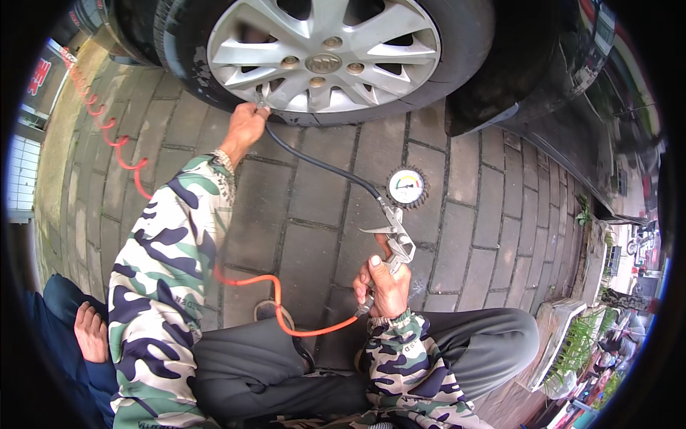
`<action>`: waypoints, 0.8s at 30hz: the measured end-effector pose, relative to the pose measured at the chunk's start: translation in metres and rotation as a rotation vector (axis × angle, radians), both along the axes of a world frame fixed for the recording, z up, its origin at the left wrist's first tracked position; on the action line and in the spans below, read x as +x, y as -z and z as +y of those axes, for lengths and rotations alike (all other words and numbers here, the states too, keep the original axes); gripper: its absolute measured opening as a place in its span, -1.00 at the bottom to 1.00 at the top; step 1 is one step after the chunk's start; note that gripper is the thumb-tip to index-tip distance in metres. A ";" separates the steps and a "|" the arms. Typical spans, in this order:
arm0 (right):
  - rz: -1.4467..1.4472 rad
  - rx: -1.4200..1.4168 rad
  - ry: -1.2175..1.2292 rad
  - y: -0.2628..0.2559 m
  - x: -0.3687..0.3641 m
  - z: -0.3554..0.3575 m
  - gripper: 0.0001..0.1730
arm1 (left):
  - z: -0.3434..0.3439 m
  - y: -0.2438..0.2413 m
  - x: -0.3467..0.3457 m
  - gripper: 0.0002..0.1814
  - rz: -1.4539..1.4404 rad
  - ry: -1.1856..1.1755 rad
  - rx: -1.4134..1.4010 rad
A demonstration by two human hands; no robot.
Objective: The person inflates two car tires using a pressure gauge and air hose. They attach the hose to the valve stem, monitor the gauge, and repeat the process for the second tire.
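Observation:
My left hand (245,128) grips the metal air chuck (261,100) on a black rubber hose (328,165), at the lower left rim of a silver alloy wheel (343,45). My fingers hide how the chuck meets the valve. Around the wheel sits a black tyre (463,59). In my right hand (385,287) is the handle of a metal tyre inflator gun (399,244), held above the paving. Its round dial pressure gauge (405,185) faces up, and the trigger lever stands out to the left. An orange air hose (316,332) joins the gun's lower end.
Coiled red air hose (110,131) stretches away at the upper left, over the brick paving (311,252). Dark car bodywork (536,80) overhangs at the upper right. Another person's hand (91,331) rests close by my left sleeve. A planter (557,343) stands at the right.

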State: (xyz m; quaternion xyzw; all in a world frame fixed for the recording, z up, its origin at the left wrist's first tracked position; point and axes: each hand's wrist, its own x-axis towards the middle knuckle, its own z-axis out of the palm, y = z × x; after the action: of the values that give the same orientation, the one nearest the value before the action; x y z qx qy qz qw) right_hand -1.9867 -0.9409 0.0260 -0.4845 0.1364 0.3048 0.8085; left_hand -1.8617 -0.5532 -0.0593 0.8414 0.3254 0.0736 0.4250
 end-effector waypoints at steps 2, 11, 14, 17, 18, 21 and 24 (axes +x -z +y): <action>0.079 0.180 -0.012 0.003 0.003 -0.008 -0.28 | -0.007 -0.002 0.006 -0.62 0.020 0.036 0.039; 0.237 0.671 -0.043 0.017 0.007 -0.010 -0.28 | -0.005 -0.001 0.005 -0.66 -0.020 0.093 0.010; 0.202 0.596 -0.129 0.016 0.011 -0.009 -0.28 | -0.015 -0.006 0.009 -0.65 0.003 0.058 0.002; 0.099 0.543 -0.284 0.003 0.008 -0.004 -0.21 | -0.010 -0.009 0.005 -0.63 0.034 0.024 0.029; 0.112 0.549 -0.342 -0.005 0.008 -0.004 -0.16 | -0.008 -0.008 0.003 -0.64 0.030 0.018 0.017; 0.133 0.533 -0.511 -0.029 0.009 -0.002 -0.20 | -0.006 -0.003 0.001 -0.65 -0.016 -0.016 -0.014; 0.214 0.503 -0.568 -0.051 0.022 0.002 -0.21 | -0.018 -0.016 0.000 -0.66 -0.023 -0.065 -0.055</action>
State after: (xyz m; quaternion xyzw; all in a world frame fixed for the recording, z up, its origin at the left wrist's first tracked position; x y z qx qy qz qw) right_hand -1.9644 -0.9389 0.0774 -0.2552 0.0015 0.5891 0.7667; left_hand -1.8613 -0.5709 -0.0434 0.8175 0.3494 0.0880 0.4493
